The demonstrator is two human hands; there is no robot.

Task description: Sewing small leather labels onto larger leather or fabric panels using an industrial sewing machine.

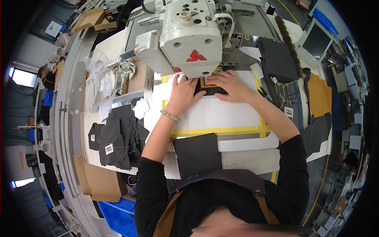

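Observation:
Below the head of a white industrial sewing machine (191, 43), a dark fabric piece (209, 91) lies on a white sheet edged with yellow tape (221, 131). My left hand (183, 93) rests at the fabric's left side, open, with fingers spread and thumb on the cloth. From the other side my right hand (233, 87) lies flat and open, its fingertips by a small tan frame (204, 83) under the machine head. The needle area is partly hidden by the machine. Another dark fabric piece (199, 154) lies at the table's near edge, in front of my body.
At left are a pile of dark fabric pieces with white labels (116, 138), a cardboard box (139, 77) with bundled labels, and a clear plastic bag (96, 85). Folded dark cloth (278, 59), thread (281, 93) and tan material (319, 94) lie at right. A blue bin (118, 217) stands below.

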